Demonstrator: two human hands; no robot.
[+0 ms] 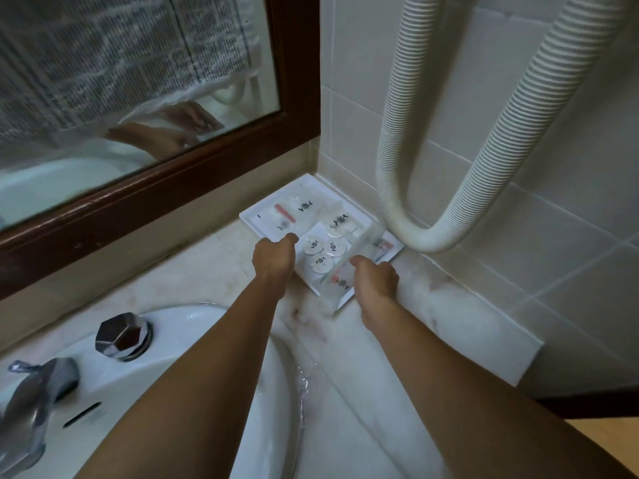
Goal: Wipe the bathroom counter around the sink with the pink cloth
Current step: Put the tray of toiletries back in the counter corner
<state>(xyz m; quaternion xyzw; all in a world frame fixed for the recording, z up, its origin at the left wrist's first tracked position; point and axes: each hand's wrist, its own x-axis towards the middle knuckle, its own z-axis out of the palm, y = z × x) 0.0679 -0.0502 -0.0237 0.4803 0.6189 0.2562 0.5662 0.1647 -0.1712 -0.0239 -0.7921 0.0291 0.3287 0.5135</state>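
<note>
A white amenity tray (266, 209) with round lidded pots and sachets sits in the far right corner of the pale marble counter (207, 271). My left hand (273, 255) grips the tray's near left edge. My right hand (375, 276) grips its near right edge. The white sink (193, 326) lies at lower left under my forearms. No pink cloth is in view.
A chrome tap (34, 392) and a faceted knob (121, 335) stand on the sink's rim. A ribbed white hose (408, 167) loops down the tiled wall right of the tray. A wood-framed mirror (155, 188) lines the back. The counter ends at right (518, 350).
</note>
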